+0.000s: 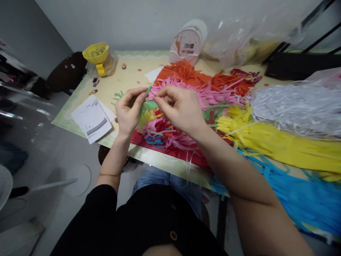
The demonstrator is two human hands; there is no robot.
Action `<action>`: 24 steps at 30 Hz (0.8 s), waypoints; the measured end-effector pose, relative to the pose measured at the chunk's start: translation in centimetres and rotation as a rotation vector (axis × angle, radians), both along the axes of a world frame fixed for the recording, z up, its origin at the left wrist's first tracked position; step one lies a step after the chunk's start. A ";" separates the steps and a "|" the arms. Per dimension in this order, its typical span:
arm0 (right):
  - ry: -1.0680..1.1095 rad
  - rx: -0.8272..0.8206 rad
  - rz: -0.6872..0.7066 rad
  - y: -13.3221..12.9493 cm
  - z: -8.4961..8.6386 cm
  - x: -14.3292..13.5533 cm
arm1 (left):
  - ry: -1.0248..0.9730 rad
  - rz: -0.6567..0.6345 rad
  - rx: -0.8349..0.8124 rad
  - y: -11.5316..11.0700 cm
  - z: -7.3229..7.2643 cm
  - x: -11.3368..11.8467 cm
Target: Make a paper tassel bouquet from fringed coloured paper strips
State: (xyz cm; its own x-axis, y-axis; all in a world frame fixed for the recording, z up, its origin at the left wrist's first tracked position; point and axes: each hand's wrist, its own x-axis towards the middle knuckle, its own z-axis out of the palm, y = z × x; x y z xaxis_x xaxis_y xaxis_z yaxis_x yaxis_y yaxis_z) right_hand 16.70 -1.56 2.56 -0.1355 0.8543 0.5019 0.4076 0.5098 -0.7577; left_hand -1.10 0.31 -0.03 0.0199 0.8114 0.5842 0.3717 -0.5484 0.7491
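My left hand (129, 110) pinches a narrow green strip (149, 89) between thumb and index finger, its tip standing above the thumb. Just to its right, the thumb and fingers of my right hand (182, 106) are closed on something too thin to make out. A faint reddish line shows between the two hands. Below them lies a mixed heap of cut pink strips (177, 138), with yellow, red, blue and green ones among it. Behind my right hand are orange strips (181, 71).
On the right lie bundles of white strips (295, 108), yellow strips (282, 140) and blue strips (301, 195). White papers (92, 117) rest at the left table edge. A yellow bowl (97, 53), a pink-and-white container (186, 42) and plastic bags (237, 42) stand at the back.
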 end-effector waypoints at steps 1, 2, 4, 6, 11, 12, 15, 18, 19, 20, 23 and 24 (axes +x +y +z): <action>-0.004 -0.002 -0.001 0.0 0.1 0.0 | 0.012 0.014 0.014 0.0 0.0 0.0; -0.006 -0.006 0.000 0.0 0.1 0.1 | 0.022 0.024 0.028 0.0 0.1 0.0; -0.007 -0.020 0.005 0.1 0.3 0.2 | 0.042 0.032 0.056 -0.1 0.3 -0.1; 0.002 -0.041 0.015 0.3 0.3 0.3 | 0.056 0.032 0.079 -0.1 0.5 -0.1; 0.058 -0.135 0.097 0.9 -0.2 0.5 | 0.104 0.037 0.117 -0.2 0.6 0.0; 0.082 -0.149 0.107 1.0 -0.4 0.5 | 0.117 0.027 0.117 -0.2 0.5 0.0; 0.178 -0.179 0.125 1.3 -1.1 0.6 | 0.145 -0.012 0.094 -0.1 0.6 0.0; 0.264 -0.233 0.177 1.8 -1.6 0.8 | 0.158 -0.013 0.049 0.1 0.8 -0.1; 0.283 -0.261 0.204 2.0 -1.8 0.9 | 0.160 -0.008 0.035 0.3 0.9 -0.1; 0.299 -0.288 0.230 2.2 -1.9 1.0 | 0.163 -0.008 0.022 0.4 1.0 -0.2; 0.355 -0.354 0.297 3.0 -2.1 1.2 | 0.163 -0.044 -0.015 0.7 1.2 -0.1; 0.381 -0.369 0.316 3.3 -2.2 1.3 | 0.164 -0.066 -0.029 0.8 1.3 0.0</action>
